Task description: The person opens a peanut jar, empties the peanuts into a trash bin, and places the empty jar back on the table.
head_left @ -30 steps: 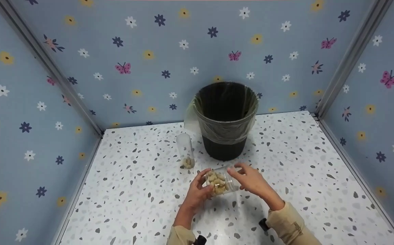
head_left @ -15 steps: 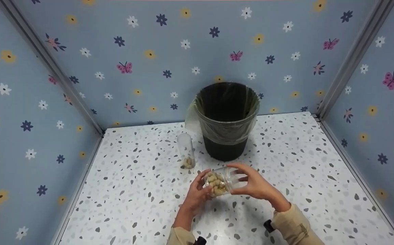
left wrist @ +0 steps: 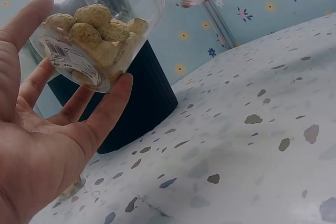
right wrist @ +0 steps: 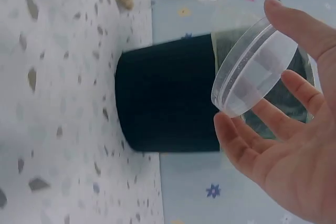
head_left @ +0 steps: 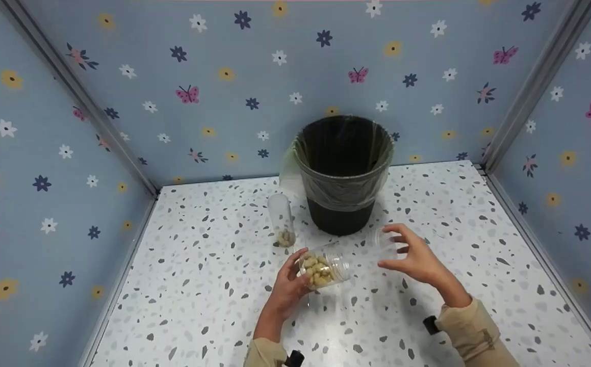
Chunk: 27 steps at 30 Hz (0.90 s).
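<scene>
My left hand (head_left: 287,288) grips a clear plastic jar (head_left: 345,270) by its base, tilted with its uncovered mouth toward the right. Several peanuts in their shells (left wrist: 100,32) lie inside, and a white barcode label (left wrist: 71,60) is stuck on the jar's bottom. Apart from the jar, my right hand (head_left: 417,260) pinches a clear round lid (right wrist: 257,69) by its rim between thumb and fingertips. Behind the jar stands a clear tall container (head_left: 280,214) with a few peanuts at its bottom.
A black trash bin (head_left: 338,216) with a thin plastic liner (head_left: 336,191) stands behind the hands, near the back wall. Flower-patterned walls (head_left: 213,102) enclose the speckled white tabletop (head_left: 198,275) at the back and both sides.
The lid has come off the jar. My right hand has moved right with it, while my left hand still holds the jar in nearly the same spot.
</scene>
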Each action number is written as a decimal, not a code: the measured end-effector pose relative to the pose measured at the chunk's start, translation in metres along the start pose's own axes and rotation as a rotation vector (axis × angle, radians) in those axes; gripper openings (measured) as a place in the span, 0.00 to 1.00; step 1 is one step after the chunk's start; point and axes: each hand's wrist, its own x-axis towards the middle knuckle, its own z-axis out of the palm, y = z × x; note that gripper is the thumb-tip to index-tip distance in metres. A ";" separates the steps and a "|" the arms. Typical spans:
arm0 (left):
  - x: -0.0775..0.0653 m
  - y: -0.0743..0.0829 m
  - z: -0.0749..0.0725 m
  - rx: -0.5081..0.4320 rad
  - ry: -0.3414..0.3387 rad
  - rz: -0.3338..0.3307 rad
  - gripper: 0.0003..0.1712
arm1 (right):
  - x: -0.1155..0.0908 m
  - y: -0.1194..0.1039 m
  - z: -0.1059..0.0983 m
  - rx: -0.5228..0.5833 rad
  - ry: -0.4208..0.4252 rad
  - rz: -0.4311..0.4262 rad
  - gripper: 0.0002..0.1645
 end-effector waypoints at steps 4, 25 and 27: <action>0.000 0.001 -0.003 0.023 0.028 0.002 0.39 | 0.002 0.021 -0.023 -0.083 0.038 0.072 0.42; -0.008 0.003 -0.005 0.049 0.063 -0.024 0.40 | 0.049 0.143 -0.095 -0.339 0.033 0.297 0.45; -0.009 0.003 -0.005 0.053 0.066 -0.025 0.40 | 0.051 0.149 -0.096 -0.379 0.023 0.321 0.44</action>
